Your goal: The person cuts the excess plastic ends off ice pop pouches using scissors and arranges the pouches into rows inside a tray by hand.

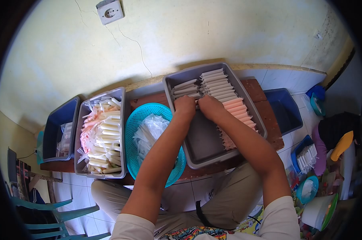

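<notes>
The left hand (184, 107) and right hand (210, 106) are close together, knuckles up and fingers curled inward; the fingertips are hidden, so I cannot tell what either one grips. Both are over a grey tray (203, 146), whose bare floor shows on the near side of them. Just beyond the left hand lies a short stack of grey packets (185, 87); a longer row of grey packets (218, 85) runs away beyond the right hand. Peach packets (239, 111) continue that row to the right of the right hand — the right forearm crosses over them. The tray sits on a brown table (275, 116). Left of the left hand is a turquoise basket (131, 136) of clear bags (151, 129), then a grey bin (122, 120) of cream and pink packets (105, 138) — and, farthest left, a blue bin (53, 128).
</notes>
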The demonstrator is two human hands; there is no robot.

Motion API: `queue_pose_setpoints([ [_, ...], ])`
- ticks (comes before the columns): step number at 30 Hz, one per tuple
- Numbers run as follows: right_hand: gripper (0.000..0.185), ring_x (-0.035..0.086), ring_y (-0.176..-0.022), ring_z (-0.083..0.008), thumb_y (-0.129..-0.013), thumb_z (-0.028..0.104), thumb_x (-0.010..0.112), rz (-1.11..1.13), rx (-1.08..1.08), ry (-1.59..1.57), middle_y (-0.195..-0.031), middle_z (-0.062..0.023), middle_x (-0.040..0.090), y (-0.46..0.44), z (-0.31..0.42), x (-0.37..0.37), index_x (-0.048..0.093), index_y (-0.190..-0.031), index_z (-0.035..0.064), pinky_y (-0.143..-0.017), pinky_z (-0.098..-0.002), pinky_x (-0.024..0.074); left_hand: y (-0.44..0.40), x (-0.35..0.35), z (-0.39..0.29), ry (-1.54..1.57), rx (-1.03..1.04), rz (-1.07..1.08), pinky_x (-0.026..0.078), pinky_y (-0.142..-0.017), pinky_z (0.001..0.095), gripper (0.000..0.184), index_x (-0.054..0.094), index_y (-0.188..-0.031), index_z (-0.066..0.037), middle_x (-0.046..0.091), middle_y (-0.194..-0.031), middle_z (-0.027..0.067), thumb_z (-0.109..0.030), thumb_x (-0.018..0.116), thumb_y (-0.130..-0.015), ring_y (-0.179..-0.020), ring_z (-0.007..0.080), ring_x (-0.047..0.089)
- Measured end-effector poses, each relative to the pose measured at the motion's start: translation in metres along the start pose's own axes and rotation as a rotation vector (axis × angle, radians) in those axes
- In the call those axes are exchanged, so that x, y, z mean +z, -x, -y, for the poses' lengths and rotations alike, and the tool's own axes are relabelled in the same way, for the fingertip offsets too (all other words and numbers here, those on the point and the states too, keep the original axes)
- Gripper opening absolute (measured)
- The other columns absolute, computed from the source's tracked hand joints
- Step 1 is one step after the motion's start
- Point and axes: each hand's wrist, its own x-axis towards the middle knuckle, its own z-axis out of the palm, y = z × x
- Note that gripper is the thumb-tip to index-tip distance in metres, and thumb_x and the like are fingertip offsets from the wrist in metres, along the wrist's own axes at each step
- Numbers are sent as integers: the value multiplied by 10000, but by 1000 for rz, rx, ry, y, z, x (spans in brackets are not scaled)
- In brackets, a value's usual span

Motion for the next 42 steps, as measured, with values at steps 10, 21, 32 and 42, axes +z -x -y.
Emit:
queue_pose_setpoints([
  [10, 282, 753, -1078, -402, -1042, 191, 570, 63, 60, 13, -1125, -233, 772, -3, -3, 4, 826, -1096, 85, -931, -517, 600, 3, 1, -1, -85, 41, 49, 615, -904, 505, 243, 820, -1102, -94, 797, -1124, 179, -173, 680, -919, -1064, 353, 780],
  [21, 222, 749, -1044, -420, -964, 204, 655, -35, 3, -98, -1064, -253, 766, -11, -18, 10, 813, -1027, 62, -913, -521, 594, 9, -17, -3, 189, -18, 10, 583, -991, 490, 272, 828, -1095, -120, 790, -1122, 201, -187, 749, -844, -1091, 369, 760],
  [32, 228, 791, -855, -310, -882, 206, 836, -345, -109, -572, -919, -167, 800, 3, -28, -19, 790, -1008, 22, -795, -404, 609, 13, -36, -6, 961, 45, -438, 622, -819, 340, 369, 769, -1105, 11, 817, -997, 172, -181, 916, -826, -900, 214, 800],
  [42, 282, 804, -884, -207, -910, 217, 840, -309, -20, -747, -977, -130, 823, 25, 8, -57, 780, -1082, 1, -800, -353, 621, 37, -46, -8, 1392, 149, -474, 611, -777, 283, 174, 789, -1097, 11, 809, -958, 58, -42, 815, -934, -841, 98, 740],
])
